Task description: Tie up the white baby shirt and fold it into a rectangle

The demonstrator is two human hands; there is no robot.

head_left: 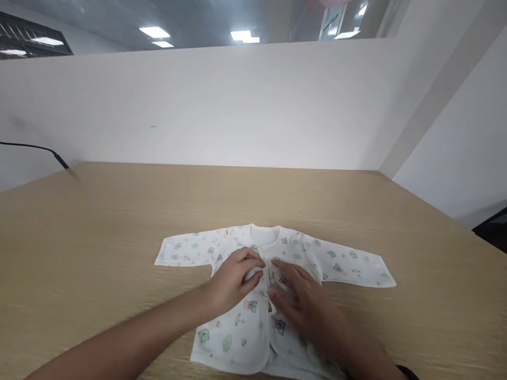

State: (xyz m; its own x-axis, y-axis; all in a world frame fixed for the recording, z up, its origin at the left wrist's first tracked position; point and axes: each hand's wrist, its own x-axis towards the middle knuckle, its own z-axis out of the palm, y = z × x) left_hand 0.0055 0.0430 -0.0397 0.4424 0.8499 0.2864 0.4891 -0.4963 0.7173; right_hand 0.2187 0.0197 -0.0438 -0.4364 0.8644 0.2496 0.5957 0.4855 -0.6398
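A white baby jacket [237, 332] with small green, pink and grey animal prints lies face up on the table, both sleeves spread out sideways. Its round collar faces away from me, and the front edges meet along the middle, with a small button near the neck. My left hand [233, 279] has its fingers and thumb curled in on the front edge, and white cloth shows between them. Over the other front panel is my right hand [304, 301], thumb and fingers apart, its fingertips close to the opening. The right hand and forearm hide part of the jacket's lower side.
The light wood table [119, 195] ends at a white partition [237, 105] with glass above. A black cable [35, 146] hangs at the left. A dark object [493, 229] shows at the right edge.
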